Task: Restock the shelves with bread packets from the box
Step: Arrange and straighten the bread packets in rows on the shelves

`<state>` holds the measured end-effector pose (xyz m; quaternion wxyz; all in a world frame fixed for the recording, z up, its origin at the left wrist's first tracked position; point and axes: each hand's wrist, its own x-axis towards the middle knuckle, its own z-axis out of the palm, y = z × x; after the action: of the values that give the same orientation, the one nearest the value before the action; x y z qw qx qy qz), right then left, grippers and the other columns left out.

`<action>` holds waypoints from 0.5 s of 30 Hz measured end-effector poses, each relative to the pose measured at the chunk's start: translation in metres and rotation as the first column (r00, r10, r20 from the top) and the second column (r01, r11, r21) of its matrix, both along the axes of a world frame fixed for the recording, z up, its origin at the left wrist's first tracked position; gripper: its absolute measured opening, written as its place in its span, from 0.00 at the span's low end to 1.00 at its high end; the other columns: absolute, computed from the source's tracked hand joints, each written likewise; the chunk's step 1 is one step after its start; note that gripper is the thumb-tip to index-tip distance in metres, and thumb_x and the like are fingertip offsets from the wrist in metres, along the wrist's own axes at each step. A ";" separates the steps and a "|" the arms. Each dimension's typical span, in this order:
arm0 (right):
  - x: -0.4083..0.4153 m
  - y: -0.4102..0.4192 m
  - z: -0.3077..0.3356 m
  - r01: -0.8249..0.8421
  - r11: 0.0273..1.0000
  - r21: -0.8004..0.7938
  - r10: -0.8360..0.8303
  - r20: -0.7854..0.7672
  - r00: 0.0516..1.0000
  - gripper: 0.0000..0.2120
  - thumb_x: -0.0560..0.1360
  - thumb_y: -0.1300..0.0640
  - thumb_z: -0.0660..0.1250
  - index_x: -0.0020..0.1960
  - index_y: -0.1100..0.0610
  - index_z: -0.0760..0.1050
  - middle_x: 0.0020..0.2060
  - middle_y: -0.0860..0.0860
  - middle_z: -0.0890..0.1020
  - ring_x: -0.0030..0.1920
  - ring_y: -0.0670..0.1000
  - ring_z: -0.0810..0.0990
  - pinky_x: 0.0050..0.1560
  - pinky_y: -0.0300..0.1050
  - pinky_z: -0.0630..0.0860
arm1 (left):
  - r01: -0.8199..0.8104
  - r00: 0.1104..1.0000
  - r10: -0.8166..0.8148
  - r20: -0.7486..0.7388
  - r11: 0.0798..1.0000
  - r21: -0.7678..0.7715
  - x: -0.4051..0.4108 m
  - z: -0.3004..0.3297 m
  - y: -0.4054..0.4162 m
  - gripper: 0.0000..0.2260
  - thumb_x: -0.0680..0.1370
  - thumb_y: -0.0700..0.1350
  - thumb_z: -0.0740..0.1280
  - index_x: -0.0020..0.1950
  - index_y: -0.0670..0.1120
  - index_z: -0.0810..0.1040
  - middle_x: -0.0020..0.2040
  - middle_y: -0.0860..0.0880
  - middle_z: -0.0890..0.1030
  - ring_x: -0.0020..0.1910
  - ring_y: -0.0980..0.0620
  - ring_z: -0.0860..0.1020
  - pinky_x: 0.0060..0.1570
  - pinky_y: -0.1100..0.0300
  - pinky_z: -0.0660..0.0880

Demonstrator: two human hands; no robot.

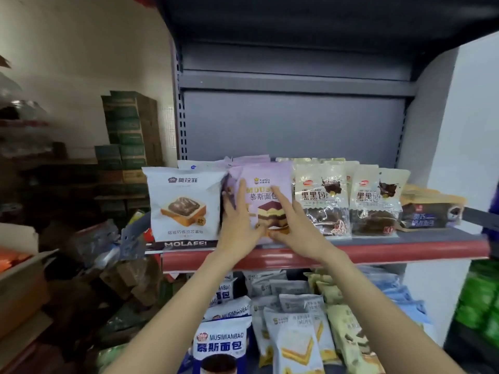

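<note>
- I saw both hands up at the red-edged shelf [378, 251], pressed against the front of a purple packet [266, 184] that stood upright there.
- The left hand [240, 222] lay flat on the packet's left part, its fingers [241, 190] straight and slightly spread, pointing up; some reached round the packet's left edge, though blur kept me from telling how far.
- The right hand [294, 225] lay on the packet's lower right, index finger stretched up toward the printed name, the other fingers spread, thumb near the bottom edge.
- Neither hand curled round the packet; both touched it with open fingers.
- More purple packets [251, 160] stood behind it, farther in.
- Just left of it stood a white packet [186, 206] marked MOLAFEI, overhanging the shelf's left end.
- Just right stood two cream packets [348, 198] of dark bread, touching each other, and beyond them a flat brown-and-blue packet [432, 209] lay on its side.
- The lower shelf [391, 268] held blue-and-white packets [221, 344] at left, and pale ones [294, 344] with a cake slice to their right.
- Far left, cartons [129, 125] were stacked against the wall, and an open box [21, 282] sat at the near left edge.
</note>
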<state>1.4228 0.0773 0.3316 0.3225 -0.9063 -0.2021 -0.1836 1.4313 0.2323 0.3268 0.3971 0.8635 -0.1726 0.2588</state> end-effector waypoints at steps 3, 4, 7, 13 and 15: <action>0.003 0.001 0.003 -0.082 0.994 0.075 0.083 -0.006 0.997 0.45 0.72 0.60 0.71 0.76 0.41 0.45 0.70 0.57 0.56 0.39 0.27 0.74 0.42 0.19 0.67 | 0.020 0.999 -0.024 -0.038 0.995 -0.099 0.008 0.001 -0.003 0.50 0.69 0.43 0.72 0.73 0.64 0.37 0.75 0.41 0.54 0.65 0.44 0.70 0.53 0.58 0.71; 0.005 0.001 0.004 -0.096 0.990 0.100 0.097 -0.013 0.995 0.45 0.72 0.62 0.71 0.76 0.41 0.45 0.69 0.57 0.57 0.38 0.27 0.74 0.42 0.19 0.66 | 0.049 0.997 -0.056 -0.043 0.989 -0.143 0.011 0.003 -0.004 0.52 0.66 0.43 0.72 0.71 0.68 0.36 0.75 0.41 0.56 0.63 0.45 0.72 0.53 0.56 0.74; 0.011 0.001 0.006 -0.112 0.984 0.141 0.118 -0.036 0.992 0.48 0.70 0.63 0.71 0.76 0.40 0.44 0.67 0.54 0.60 0.38 0.32 0.76 0.42 0.21 0.68 | 0.119 0.991 -0.129 -0.040 0.974 -0.192 0.023 0.005 -0.005 0.54 0.65 0.39 0.70 0.63 0.77 0.33 0.74 0.45 0.60 0.60 0.50 0.73 0.50 0.59 0.76; 0.014 -0.004 0.001 -0.129 0.982 0.140 0.131 -0.007 0.991 0.49 0.69 0.63 0.73 0.75 0.36 0.46 0.64 0.52 0.64 0.38 0.35 0.77 0.46 0.27 0.72 | 0.109 0.994 -0.112 0.004 0.964 -0.244 0.032 -0.001 -0.005 0.54 0.63 0.36 0.70 0.65 0.76 0.37 0.75 0.49 0.56 0.66 0.58 0.66 0.45 0.77 0.68; 0.012 -0.007 0.003 -0.154 0.979 0.131 0.157 -0.020 0.987 0.48 0.70 0.64 0.72 0.75 0.37 0.46 0.66 0.52 0.64 0.42 0.39 0.78 0.49 0.32 0.75 | 0.066 0.996 -0.077 -0.045 0.976 -0.208 0.026 0.002 -0.007 0.54 0.65 0.37 0.71 0.68 0.73 0.35 0.74 0.46 0.57 0.64 0.55 0.68 0.48 0.71 0.69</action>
<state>1.4344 0.0705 0.3346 0.3967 -0.8677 -0.2551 -0.1568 1.4575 0.2256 0.3286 0.4980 0.8173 -0.1651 0.2381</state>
